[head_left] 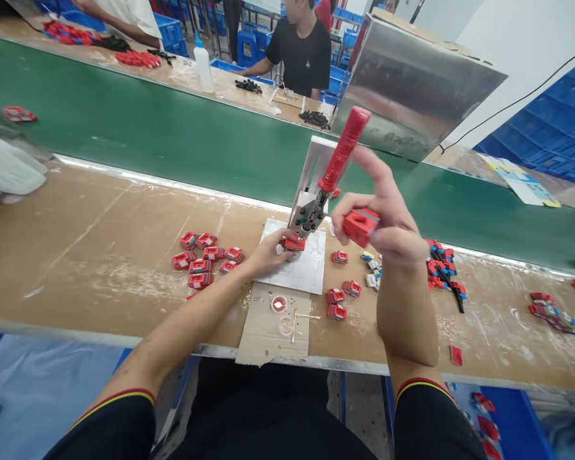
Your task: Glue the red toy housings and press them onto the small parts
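Observation:
My left hand pinches a small red plastic piece on the metal base plate, under the head of a hand press. The press has a red-sleeved lever pointing up. My right hand is raised beside the lever and holds a red plastic block with a grey stripe between thumb and fingers. Its index finger reaches up near the lever; whether it touches is unclear. Similar red blocks lie left of the plate and right of it.
Cardboard in front of the plate carries a small red-filled dish and cotton swabs. Red-and-black parts lie to the right. A green conveyor belt runs behind the press. Across it sits a person in black.

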Available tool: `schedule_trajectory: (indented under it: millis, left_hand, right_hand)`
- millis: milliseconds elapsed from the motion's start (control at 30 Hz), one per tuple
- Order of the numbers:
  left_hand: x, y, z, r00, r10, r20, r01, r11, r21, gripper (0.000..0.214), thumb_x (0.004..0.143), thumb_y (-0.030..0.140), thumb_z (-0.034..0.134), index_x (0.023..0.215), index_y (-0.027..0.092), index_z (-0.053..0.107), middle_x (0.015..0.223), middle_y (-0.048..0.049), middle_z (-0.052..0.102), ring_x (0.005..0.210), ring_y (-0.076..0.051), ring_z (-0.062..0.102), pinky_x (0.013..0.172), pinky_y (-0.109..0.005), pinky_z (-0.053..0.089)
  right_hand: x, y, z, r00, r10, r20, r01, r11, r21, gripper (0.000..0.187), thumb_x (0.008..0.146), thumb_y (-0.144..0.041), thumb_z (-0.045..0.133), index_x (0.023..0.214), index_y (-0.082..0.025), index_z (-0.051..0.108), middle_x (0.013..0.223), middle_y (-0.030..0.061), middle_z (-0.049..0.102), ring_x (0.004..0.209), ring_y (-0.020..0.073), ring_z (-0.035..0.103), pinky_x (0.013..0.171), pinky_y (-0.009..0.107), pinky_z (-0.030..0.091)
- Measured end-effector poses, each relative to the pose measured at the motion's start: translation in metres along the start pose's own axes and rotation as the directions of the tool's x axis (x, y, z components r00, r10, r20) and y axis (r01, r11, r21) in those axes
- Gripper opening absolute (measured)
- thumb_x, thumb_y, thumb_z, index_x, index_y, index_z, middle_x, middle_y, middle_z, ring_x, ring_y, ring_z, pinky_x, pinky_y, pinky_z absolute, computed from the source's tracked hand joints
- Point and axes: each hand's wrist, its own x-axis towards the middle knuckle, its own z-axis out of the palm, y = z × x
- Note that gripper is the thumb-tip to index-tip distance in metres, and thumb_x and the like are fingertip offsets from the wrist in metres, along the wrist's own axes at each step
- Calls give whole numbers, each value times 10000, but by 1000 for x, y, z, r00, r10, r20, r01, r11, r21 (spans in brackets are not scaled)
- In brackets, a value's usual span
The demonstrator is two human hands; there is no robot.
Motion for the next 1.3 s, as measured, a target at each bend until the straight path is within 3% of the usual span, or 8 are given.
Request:
schedule_trajectory:
  millis: [167,333,533,667,900,1033,1167,1300]
  left_hand:
    - [1,-7,2,1000,11,21,-11,1000,-22,281,805,153,764,1063,192,659,1138,-121,761,969,-221,722,876,-383,590]
    - [2,-10,4,1000,22,21,-22,1000,-22,399,797,126,751,1185,177,673,1091,-124,776,999,-252,736,822,-374,582]
    - [0,-7,3,998,41,44,-40,999,-28,409,825,140,737,1229,185,688,1120,-127,788,998,-252,740,846,-387,587]
    - [0,-5,2,998,43,55,-42,999,-20,380,846,152,733,1223,167,688,1122,-132,792,1034,-254,742,888,-392,596]
    - [-1,3,4,997,44,57,-45,999,23,306,868,169,717,1172,165,683,1084,-100,786,998,-225,742,819,-332,591]
    - [-2,4,7,999,32,40,-33,999,42,253,879,169,716,1129,166,682,1042,-82,780,986,-217,745,819,-317,596]
    - [-6,3,7,999,17,37,-19,999,49,281,873,137,705,1151,164,679,1062,-83,781,983,-215,750,817,-311,600]
    - [-7,4,8,999,8,40,-10,998,59,371,841,73,675,1198,171,669,1103,-76,779,1010,-213,746,810,-299,593]
  right_hand:
    - [2,-7,-13,997,-9,-83,7,1000,-23,920,793,-573,771,1594,-349,378,837,-56,754,510,122,611,539,325,514]
    - [30,-8,-9,993,47,109,-58,993,101,872,806,-505,724,1582,-310,379,816,-69,749,508,135,626,551,332,536]
    - [-42,15,41,967,103,234,-142,978,155,449,898,-454,668,1328,-327,657,913,9,758,588,161,626,494,297,507]
    - [-76,40,63,988,38,152,-63,984,165,342,968,-427,613,1259,-280,715,821,4,694,554,132,554,499,273,463]
    - [-56,37,73,1000,21,16,-15,947,-322,343,1010,-562,671,1164,-261,730,727,-23,697,552,121,567,549,250,472]
    - [-56,38,85,998,-9,-59,-20,875,-484,192,1039,-424,661,1036,-241,716,737,-20,712,562,115,581,570,244,485]
    - [-60,68,93,989,-87,-123,-3,807,-590,75,1016,-306,673,982,-246,704,739,-25,696,598,119,612,594,233,500]
    - [-56,99,90,982,-99,-163,-65,634,-771,143,1032,-329,609,1004,-250,724,884,38,750,723,160,689,619,251,513]
